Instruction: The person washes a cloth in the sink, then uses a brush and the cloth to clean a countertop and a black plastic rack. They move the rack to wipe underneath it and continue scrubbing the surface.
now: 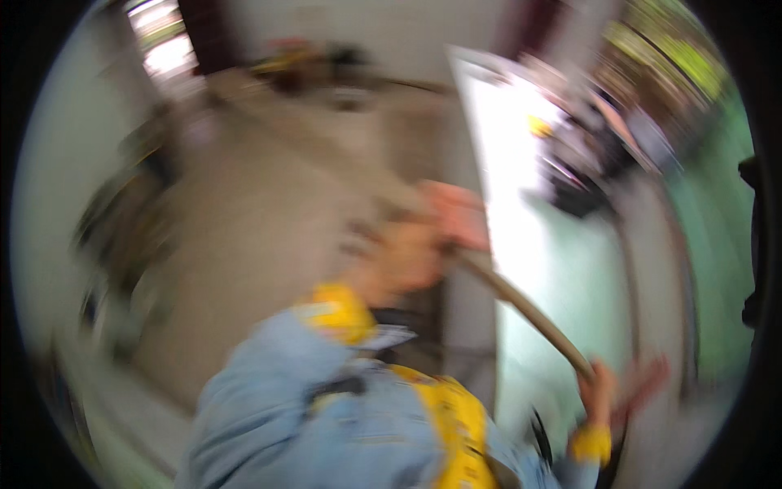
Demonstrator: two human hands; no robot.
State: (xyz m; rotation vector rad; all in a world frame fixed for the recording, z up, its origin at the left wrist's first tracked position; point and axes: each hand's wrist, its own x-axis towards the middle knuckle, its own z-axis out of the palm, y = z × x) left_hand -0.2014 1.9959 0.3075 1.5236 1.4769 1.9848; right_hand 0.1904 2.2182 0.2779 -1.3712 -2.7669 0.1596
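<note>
A long wooden pole (pixel 529 314) runs diagonally across the middle of the blurred view. My left hand (pixel 407 257) is closed round its upper end, beside a blurred salmon-pink piece (pixel 456 212) that I cannot make out. Lower right, my right hand (pixel 597 391) is closed on the same pole, with another reddish blurred shape (pixel 643 379) beside it. Yellow cuffs and pale blue sleeves show at both wrists.
A pale, brightly lit raised surface (pixel 554 277) runs along the right, with dark jumbled items (pixel 578 163) at its far part. Blurred clutter (pixel 122 228) lies along the left wall. More items (pixel 297 65) sit by the back wall on the brown floor (pixel 212 228).
</note>
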